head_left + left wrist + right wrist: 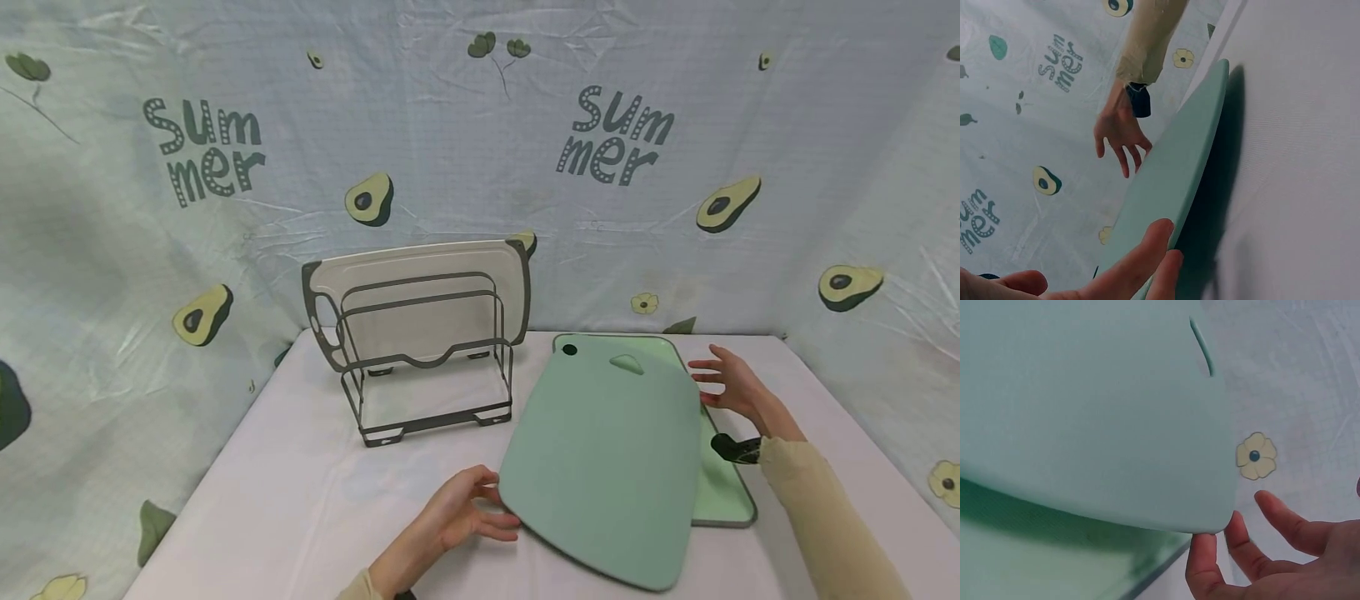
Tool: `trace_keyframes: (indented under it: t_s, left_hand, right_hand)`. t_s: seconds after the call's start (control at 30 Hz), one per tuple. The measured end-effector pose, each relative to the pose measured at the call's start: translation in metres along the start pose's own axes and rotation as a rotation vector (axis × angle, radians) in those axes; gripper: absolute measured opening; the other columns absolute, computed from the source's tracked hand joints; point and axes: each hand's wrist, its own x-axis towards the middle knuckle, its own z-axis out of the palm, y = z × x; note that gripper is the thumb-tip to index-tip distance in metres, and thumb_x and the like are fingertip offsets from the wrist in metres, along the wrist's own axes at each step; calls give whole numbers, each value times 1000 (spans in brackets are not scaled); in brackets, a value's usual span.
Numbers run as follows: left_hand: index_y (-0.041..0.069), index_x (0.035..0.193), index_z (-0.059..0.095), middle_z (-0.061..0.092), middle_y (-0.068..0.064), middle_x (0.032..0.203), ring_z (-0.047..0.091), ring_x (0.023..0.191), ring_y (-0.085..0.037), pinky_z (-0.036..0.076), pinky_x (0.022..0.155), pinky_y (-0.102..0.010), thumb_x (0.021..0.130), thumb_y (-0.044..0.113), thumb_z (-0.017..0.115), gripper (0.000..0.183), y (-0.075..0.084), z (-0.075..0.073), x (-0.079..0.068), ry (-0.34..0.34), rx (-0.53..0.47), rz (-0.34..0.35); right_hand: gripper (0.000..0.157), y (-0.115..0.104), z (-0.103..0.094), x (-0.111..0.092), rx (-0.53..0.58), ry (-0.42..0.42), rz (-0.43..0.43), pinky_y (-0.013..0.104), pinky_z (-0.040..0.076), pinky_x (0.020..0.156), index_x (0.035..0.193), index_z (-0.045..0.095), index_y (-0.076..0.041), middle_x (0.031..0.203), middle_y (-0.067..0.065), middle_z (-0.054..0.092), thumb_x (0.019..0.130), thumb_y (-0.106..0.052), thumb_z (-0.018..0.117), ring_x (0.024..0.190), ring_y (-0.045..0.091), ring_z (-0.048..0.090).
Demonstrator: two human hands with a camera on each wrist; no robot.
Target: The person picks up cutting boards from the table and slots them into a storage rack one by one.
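A large light green cutting board (603, 467) with a small handle slot near its far end slants between my two hands. My left hand (463, 510) is at its near left corner. In the left wrist view, extended fingertips (1159, 231) touch the board's rim, which stands off the tabletop over a dark shadow. At the far right corner is my right hand (738, 390), fingers spread, with fingertips (1204, 544) against the edge in the right wrist view. A second green board (723, 492) with a grey rim lies flat underneath, mostly covered.
Left of the boards stands a dark wire rack (457, 417). A beige cutting board (420, 325) with grey corners and a handle leans upright in its rear slot. Patterned cloth (450, 125) hangs behind the white table (262, 517).
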Motion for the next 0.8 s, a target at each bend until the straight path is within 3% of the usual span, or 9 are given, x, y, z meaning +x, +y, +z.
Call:
trace_keyframes:
  t_s: [0.07,0.4,0.6,0.8]
  left_hand:
    - [-2,99,44,38,-20,100,55,92,-51,45,78,-58,87,16,37,23,2,1,-1,19,-6,12]
    - [-4,120,33,33,-22,108,52,97,-50,41,84,-60,89,21,40,40,16,-2,-6,23,-86,71]
    - [-6,133,25,31,-20,112,53,98,-49,43,83,-58,91,24,38,54,28,-1,-10,24,-52,140]
    - [-5,135,27,32,-17,113,54,100,-45,47,82,-52,92,24,37,53,39,0,-17,60,-11,208]
  right_hand:
    - [46,-2,-1,-4,-7,3,1,30,43,75,89,53,-27,108,6,38,88,-61,22,85,15,47]
    - [43,-15,-5,-21,-29,14,-31,27,46,71,87,56,-26,95,-8,48,88,-59,28,79,12,50]
    - [42,-18,-6,-30,-37,0,-27,29,47,74,88,55,-27,103,1,41,89,-57,26,82,16,50]
    - [41,-19,-4,-40,-59,-4,-101,30,49,75,87,58,-33,105,3,38,91,-56,24,85,19,50]
